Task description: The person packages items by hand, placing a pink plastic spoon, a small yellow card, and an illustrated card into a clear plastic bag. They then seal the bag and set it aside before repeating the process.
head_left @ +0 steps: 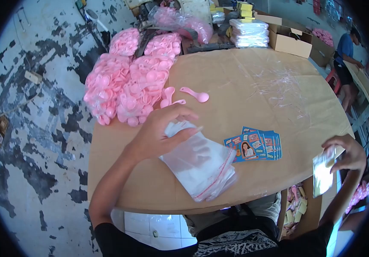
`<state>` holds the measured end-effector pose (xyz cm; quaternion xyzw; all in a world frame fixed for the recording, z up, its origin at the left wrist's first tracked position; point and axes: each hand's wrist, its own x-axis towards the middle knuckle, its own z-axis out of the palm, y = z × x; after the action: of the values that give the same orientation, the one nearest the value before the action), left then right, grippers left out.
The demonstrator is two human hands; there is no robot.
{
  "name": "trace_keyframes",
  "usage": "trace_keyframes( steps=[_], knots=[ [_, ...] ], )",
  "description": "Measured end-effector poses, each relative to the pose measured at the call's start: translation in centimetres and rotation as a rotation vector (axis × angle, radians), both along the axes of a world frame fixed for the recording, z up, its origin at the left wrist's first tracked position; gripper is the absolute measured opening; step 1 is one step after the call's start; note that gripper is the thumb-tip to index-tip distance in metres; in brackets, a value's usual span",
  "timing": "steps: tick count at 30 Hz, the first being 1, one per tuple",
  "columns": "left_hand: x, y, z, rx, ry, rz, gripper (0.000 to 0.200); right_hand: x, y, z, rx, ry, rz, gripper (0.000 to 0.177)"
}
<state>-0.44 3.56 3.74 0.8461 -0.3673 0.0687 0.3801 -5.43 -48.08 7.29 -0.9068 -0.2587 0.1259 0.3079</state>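
My left hand (161,132) is over the top end of a stack of clear plastic bags (201,160), its thumb and fingers apart. The bags fan out slightly and have reddish lines along their lower edge. Just right of them lies a spread stack of blue printed cards (253,145) with a person's picture on top. Past the table's right edge, my right hand (349,154) grips a clear plastic packet (322,173) by its upper end. Glare whitens the packet, hiding most of its contents. Three loose pink spoons (200,97) lie beyond my left hand.
Bags full of pink spoons (129,81) are heaped at the back left. Plastic-wrapped stacks (249,33) and an open cardboard box (290,43) stand at the back. Below the table's right side, a box holds filled packets (295,210). Another person (346,55) sits at the far right.
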Motion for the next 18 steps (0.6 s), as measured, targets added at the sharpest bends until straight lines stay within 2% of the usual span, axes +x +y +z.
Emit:
trace_keyframes(
  steps=[1,2,5,7,9,11,13,16,18],
  knots=[
    [-0.4,1.2,-0.4,0.118,-0.062,0.0,0.032,-1.0,0.2,0.9,-0.062,0.036,-0.081,0.055],
    [-0.2,2.0,-1.9,0.093,-0.061,-0.001,0.029,-2.1,1.2,1.4,-0.186,-0.241,-0.154,0.046],
    [0.1,2.4,-3.1,0.222,-0.092,-0.099,0.031,-0.6,6.6,0.5,-0.004,-0.507,-0.16,0.033],
    [-0.3,2.3,-3.8,0.154,-0.064,-0.063,0.031,1.4,12.6,-1.0,0.215,-0.405,-0.011,0.022],
    [-0.5,2.3,-4.3,0.123,-0.058,-0.044,0.033,3.3,18.3,-1.5,0.05,-0.462,0.237,0.023],
    [-0.6,2.6,-4.6,0.129,-0.066,-0.042,0.036,5.6,22.4,-3.7,0.008,-0.478,0.359,0.026],
    [-0.4,2.6,-4.5,0.14,-0.139,-0.056,0.038,7.4,25.4,-5.9,0.054,-0.415,0.409,0.036],
    [-0.7,2.3,-4.0,0.155,-0.304,-0.036,0.032,7.6,27.5,-5.8,-0.023,-0.095,0.349,0.03],
    [-0.8,2.2,-3.9,0.152,-0.464,-0.013,0.028,8.0,27.4,-6.1,0.071,-0.058,0.347,0.029]
  ],
)
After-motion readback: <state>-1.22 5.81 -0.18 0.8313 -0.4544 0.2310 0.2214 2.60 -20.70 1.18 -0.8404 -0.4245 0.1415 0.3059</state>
